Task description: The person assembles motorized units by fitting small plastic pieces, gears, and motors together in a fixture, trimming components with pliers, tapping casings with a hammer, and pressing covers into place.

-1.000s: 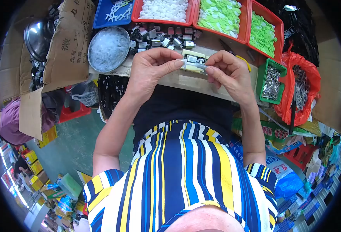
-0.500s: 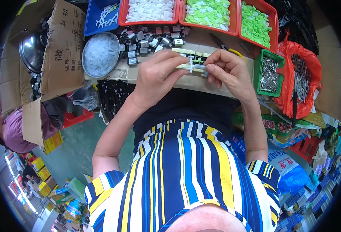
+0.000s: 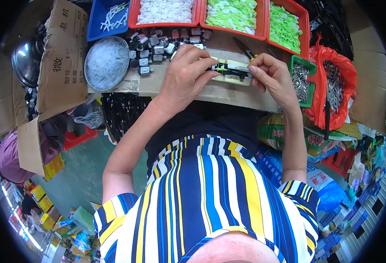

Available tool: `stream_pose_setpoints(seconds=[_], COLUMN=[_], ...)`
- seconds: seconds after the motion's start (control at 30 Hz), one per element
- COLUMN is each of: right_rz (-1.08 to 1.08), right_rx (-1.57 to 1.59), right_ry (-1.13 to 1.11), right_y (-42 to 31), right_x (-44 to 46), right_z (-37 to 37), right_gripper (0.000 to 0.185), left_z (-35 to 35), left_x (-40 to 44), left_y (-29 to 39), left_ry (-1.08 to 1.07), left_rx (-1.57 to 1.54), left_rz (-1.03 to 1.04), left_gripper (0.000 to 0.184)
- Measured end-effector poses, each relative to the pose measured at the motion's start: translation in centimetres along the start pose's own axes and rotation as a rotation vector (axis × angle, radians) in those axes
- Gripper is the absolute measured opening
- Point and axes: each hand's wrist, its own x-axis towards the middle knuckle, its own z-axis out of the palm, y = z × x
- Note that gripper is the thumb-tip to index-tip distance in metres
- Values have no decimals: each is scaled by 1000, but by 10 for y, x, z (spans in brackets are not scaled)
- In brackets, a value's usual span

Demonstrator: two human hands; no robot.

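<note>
A cream-coloured block [image 3: 234,79] lies on the work surface between my hands, with a long black part [image 3: 234,71] set along it. A light green piece [image 3: 220,68] shows near the black part's left end. My left hand [image 3: 185,76] is closed, thumb and fingers pinched at that left end, and the fingertips hide what is between them. With thumb and index finger pressed together, my right hand [image 3: 272,78] grips the end of a small grey bar-like piece [image 3: 242,68] at the right side of the block.
Small motors [image 3: 158,53] lie in a cluster beside a bowl of translucent parts [image 3: 107,63]. Behind stand a blue tray [image 3: 92,22] and red trays [image 3: 199,23] of white and green parts. Pliers [image 3: 245,47], a green metal-parts tray [image 3: 310,87] and a red bag [image 3: 348,105] are rightward.
Both hands have shifted right. The white cross-shaped piece held between them above the block is no longer visible; the black part on the block is now more exposed.
</note>
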Motion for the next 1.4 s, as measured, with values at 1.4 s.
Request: stream_pose_setpoints(seconds=[1.4], right_rz=[-146], right_rx=[-1039], right_ry=[800], right_y=[6], right_x=[67], right_z=[-208], right_gripper=[41], left_z=[23], left_x=[18], left_y=[15], left_ry=[-52], left_rx=[135], left_rz=[95], left_gripper=[22])
